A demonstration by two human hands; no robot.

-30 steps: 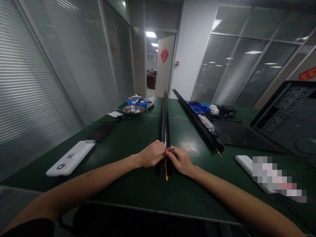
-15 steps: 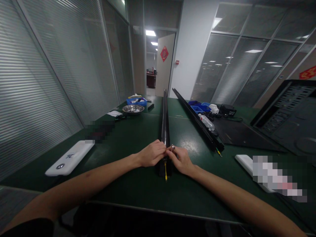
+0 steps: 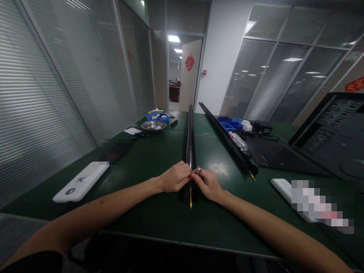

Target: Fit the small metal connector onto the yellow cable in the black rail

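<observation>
A long black bar (image 3: pixel 190 140) lies lengthwise down the middle of the green table (image 3: pixel 159 216), its near end close to me. A yellow wire (image 3: pixel 190 198) pokes out of that near end. My left hand (image 3: pixel 175 177) rests against the bar's left side with its fingers curled onto the top. My right hand (image 3: pixel 207 183) sits against the right side, fingertips pinched together over the bar where both hands meet. A small shiny piece (image 3: pixel 199 169) shows at my right fingertips; I cannot make out what it is.
A second black bar (image 3: pixel 227 141) lies to the right, beside blue bins (image 3: pixel 230 124) and a plastic bottle (image 3: pixel 238 141). A metal bowl (image 3: pixel 153 126) and a blue tray (image 3: pixel 158 117) stand at the far left. White flat pieces lie at near left (image 3: pixel 81 182) and near right (image 3: pixel 284 188).
</observation>
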